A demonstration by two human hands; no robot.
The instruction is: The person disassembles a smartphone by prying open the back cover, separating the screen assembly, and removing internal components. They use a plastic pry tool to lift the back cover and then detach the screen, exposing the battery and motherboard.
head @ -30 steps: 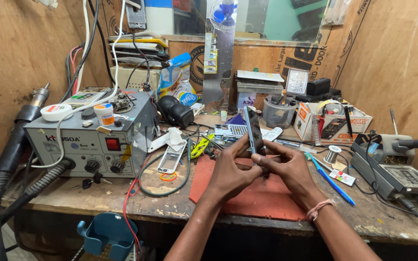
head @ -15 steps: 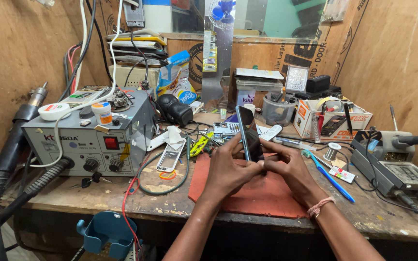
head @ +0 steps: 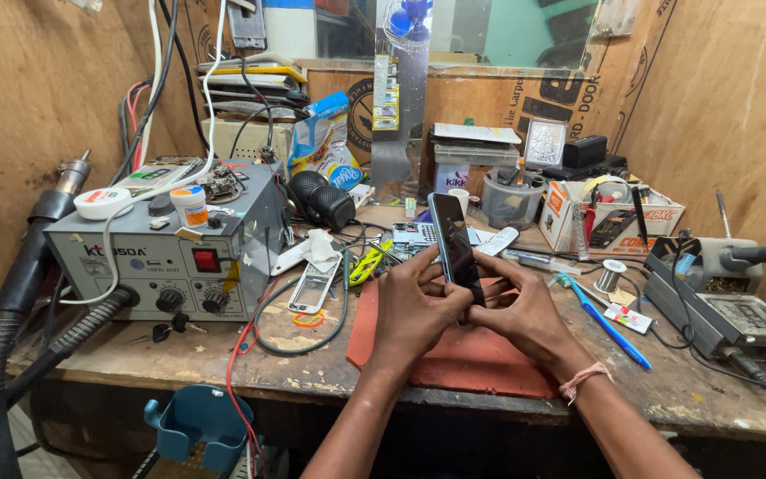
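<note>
My bench (head: 330,359) is crowded. On my left sits the grey rework station (head: 166,248), with a tape roll (head: 102,202) and a small white jar (head: 191,205) on its top, and its hot-air wand (head: 42,239) leaning against the wooden wall. A thick grey hose (head: 11,355) runs from the station down past the bench edge. In front of the station lie a phone frame (head: 314,284) and a loop of green cable (head: 334,310); yellow-green tweezers (head: 365,263) lie just beyond. On my right a blue pen (head: 609,324) lies at an angle, near a solder spool (head: 611,275), with a soldering station (head: 720,306) further out and a cardboard box (head: 609,217) of tools behind them. A blue holder (head: 199,426) hangs off the front of the bench. Nothing stands between me and my work.

Over the red mat (head: 463,359) I hold a phone (head: 454,253) upright, edge towards me, its dark face turned right. My left hand (head: 414,310) curls closed around its lower left side, fingers wrapped onto it. My right hand (head: 525,315) closes on the lower right, thumb and fingers pressed against the face and edge. The phone is clear of the mat, borne by both hands.
</note>
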